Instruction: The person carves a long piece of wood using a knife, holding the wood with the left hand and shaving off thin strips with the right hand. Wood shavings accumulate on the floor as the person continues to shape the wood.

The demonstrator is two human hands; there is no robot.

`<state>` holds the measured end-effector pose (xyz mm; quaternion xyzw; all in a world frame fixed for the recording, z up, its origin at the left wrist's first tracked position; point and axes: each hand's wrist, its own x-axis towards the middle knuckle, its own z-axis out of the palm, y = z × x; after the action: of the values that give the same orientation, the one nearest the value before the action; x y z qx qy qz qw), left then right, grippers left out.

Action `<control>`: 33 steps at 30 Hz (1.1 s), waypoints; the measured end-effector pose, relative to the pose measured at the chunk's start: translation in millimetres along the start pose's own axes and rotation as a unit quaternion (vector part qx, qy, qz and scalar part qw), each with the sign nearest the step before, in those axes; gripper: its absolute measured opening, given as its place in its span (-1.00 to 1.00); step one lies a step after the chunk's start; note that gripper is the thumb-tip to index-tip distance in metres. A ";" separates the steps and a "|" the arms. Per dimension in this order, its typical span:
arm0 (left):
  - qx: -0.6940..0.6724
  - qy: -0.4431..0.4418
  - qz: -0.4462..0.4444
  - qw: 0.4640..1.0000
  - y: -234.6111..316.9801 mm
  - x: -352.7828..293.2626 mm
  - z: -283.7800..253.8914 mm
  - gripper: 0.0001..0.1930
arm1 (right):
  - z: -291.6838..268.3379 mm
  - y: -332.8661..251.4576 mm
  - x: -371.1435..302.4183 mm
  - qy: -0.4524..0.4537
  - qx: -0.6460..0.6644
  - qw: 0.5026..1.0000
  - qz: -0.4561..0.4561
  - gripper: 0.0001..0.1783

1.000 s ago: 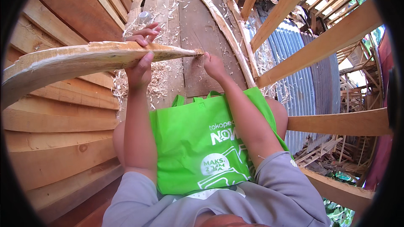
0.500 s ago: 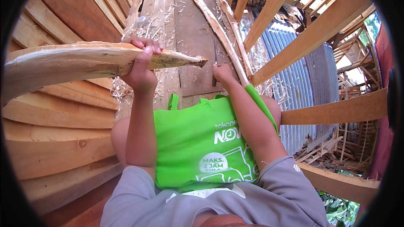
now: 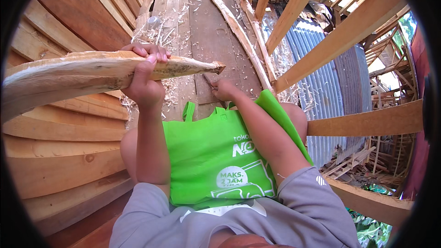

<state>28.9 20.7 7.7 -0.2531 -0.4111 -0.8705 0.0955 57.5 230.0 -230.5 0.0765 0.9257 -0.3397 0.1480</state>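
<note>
A thick, curved length of pale, peeled wood [image 3: 69, 73] runs in from the left edge and tapers to a dark-tipped point on the right. My left hand [image 3: 146, 71] is closed round it close to the narrow end, thumb on the near face. Below and right of that tip, my right hand [image 3: 223, 90] is closed on a knife [image 3: 208, 81]; its thin dark blade points up and left, apart from the wood, and the handle is mostly hidden. A green cloth bag [image 3: 206, 156] lies over my lap beneath both forearms.
Pale shavings [image 3: 170, 92] litter the plank floor [image 3: 209, 23], where a small clear container [image 3: 154, 22] stands. Two peeled poles [image 3: 236, 30] lie ahead to the right. Stacked boards [image 3: 59, 156] rise on my left; a wooden railing [image 3: 363, 121] and corrugated metal sheets [image 3: 317, 87] are on my right.
My right hand and the knife have moved left and slightly nearer to me, the blade now tilting more to the left. My left hand and the wood have shifted slightly left and down.
</note>
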 end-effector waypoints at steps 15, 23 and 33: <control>0.033 0.017 0.000 0.999 9.6 8.5 -19.9 -0.82 | -0.7 -10.9 -12.2 -0.035 0.072 0.995 0.066 -0.68; 0.024 0.014 -0.002 1.000 9.7 11.6 -22.2 -0.82 | 0.6 -0.6 -15.1 -0.126 -0.369 0.920 0.037 -0.63; -0.013 0.025 0.028 0.999 8.2 12.3 -27.9 -0.81 | 28.5 -30.0 -12.3 -0.102 -0.215 0.970 0.044 -0.38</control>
<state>11.3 -5.4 4.6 -0.2436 -0.3899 -0.8789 0.1268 68.2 188.2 -229.0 0.0486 0.9528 -0.1319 0.2693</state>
